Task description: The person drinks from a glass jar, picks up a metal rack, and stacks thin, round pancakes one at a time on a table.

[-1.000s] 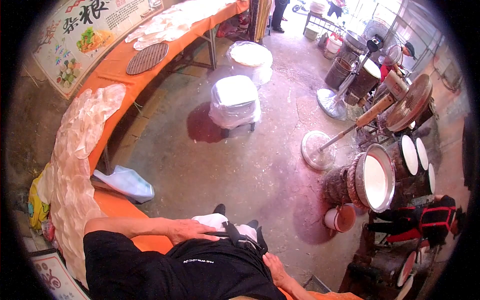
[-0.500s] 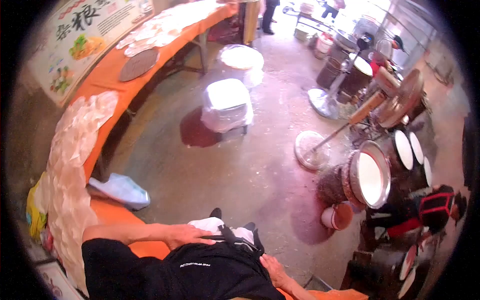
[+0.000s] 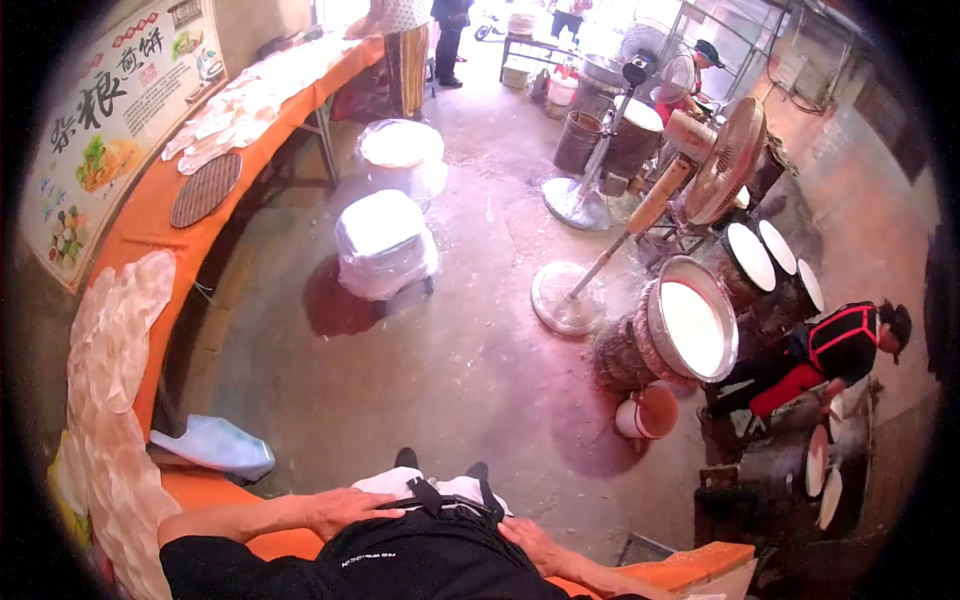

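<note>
My left hand (image 3: 348, 508) lies flat at my waist, its fingers stretched over the edge of my black shirt (image 3: 400, 560). On the other hip rests my right hand (image 3: 528, 542), fingers extended against the shirt and white trousers (image 3: 455, 487). Neither hand appears to hold anything. A dark strap (image 3: 427, 494) hangs between them at the waistband. Left of me, thin pale pancakes (image 3: 115, 370) lie overlapped in a long pile on an orange-covered table (image 3: 150, 235). Nearest my left arm is a pale blue plastic item (image 3: 215, 446) by the table edge.
Two plastic-wrapped stools or stacks (image 3: 385, 240) stand on the floor ahead. To the right are a pedestal fan (image 3: 720, 160), a large basin of white batter (image 3: 695, 315) and a bucket (image 3: 648, 412). A co-worker (image 3: 840, 340) bends over round griddles (image 3: 818, 460). Another person (image 3: 405, 60) stands far off.
My view has turned right and lifted, so the room sits further left and lower-body details shift down. Both hands stay at my waist. The co-worker on the right shows more fully.
</note>
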Action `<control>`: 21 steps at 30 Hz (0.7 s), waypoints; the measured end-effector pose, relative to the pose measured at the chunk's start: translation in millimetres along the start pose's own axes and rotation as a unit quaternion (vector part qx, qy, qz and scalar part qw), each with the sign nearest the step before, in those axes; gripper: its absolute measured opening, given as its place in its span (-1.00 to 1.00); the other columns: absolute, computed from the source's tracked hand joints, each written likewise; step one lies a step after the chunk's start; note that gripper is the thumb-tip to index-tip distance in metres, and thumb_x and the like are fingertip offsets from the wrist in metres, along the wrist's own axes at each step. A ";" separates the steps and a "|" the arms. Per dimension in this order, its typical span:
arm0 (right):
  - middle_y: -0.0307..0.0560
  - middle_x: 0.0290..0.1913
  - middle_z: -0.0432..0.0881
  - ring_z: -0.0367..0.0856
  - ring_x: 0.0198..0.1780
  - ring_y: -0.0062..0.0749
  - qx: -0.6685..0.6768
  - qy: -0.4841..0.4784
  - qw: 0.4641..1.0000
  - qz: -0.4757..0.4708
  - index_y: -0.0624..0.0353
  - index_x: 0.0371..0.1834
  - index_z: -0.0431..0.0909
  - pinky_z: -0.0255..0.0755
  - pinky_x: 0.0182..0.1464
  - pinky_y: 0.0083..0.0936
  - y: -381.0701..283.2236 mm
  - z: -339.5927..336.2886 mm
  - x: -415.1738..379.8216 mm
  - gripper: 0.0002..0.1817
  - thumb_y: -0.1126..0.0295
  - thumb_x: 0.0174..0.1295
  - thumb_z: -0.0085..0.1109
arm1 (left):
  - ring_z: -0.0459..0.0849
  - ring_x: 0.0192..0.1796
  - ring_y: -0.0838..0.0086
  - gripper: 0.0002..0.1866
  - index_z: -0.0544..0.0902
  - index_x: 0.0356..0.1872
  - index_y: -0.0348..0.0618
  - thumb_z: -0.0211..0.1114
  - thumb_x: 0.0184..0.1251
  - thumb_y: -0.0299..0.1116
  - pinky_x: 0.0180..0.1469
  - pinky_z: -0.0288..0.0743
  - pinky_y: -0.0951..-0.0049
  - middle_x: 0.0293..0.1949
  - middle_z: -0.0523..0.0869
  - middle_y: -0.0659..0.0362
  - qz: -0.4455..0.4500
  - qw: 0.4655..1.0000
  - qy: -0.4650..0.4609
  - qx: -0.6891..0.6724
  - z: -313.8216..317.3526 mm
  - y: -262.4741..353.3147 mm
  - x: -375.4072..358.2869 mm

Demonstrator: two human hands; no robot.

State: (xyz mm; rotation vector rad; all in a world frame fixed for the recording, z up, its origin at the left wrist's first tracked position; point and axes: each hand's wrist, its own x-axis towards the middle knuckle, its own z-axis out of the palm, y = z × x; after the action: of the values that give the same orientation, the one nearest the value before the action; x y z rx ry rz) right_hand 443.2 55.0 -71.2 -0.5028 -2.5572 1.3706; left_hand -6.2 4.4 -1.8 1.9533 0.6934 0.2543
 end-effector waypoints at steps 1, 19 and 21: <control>0.38 0.49 0.16 0.21 0.47 0.21 0.001 -0.003 1.000 0.003 0.20 0.57 0.04 0.13 0.39 0.00 -2.7 -1.8 1.4 0.02 -0.06 0.10 0.25 | 0.32 0.40 -0.21 0.06 0.04 0.58 0.17 0.43 0.03 -0.01 0.34 0.30 -0.02 0.49 0.14 -0.29 -0.004 1.000 -0.005 0.003 1.0 -1.0 0.0; 0.36 0.39 0.29 0.34 0.35 0.25 -0.010 0.021 0.999 -0.022 0.23 0.53 0.08 0.23 0.31 0.04 -11.9 -11.6 8.3 -0.04 0.05 0.09 0.25 | 0.26 0.46 -0.16 0.10 0.04 0.59 0.16 0.45 -0.01 0.02 0.37 0.25 -0.03 0.51 0.11 -0.26 -0.001 1.000 -0.002 -0.003 -4.0 3.7 2.5; 0.36 0.39 0.29 0.34 0.35 0.25 -0.013 0.020 1.000 -0.019 0.23 0.53 0.08 0.23 0.31 0.04 -11.0 -11.3 8.7 -0.04 0.04 0.09 0.25 | 0.25 0.47 -0.16 0.10 0.04 0.59 0.16 0.45 -0.01 0.01 0.37 0.24 -0.03 0.51 0.12 -0.26 0.000 1.000 0.000 -0.003 -4.1 3.1 2.5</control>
State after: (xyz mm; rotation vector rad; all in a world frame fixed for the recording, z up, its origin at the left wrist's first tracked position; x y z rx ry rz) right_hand 436.7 61.4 -55.6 -0.4770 -2.5432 1.3022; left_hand -4.8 7.9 2.6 1.9478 0.6925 0.2552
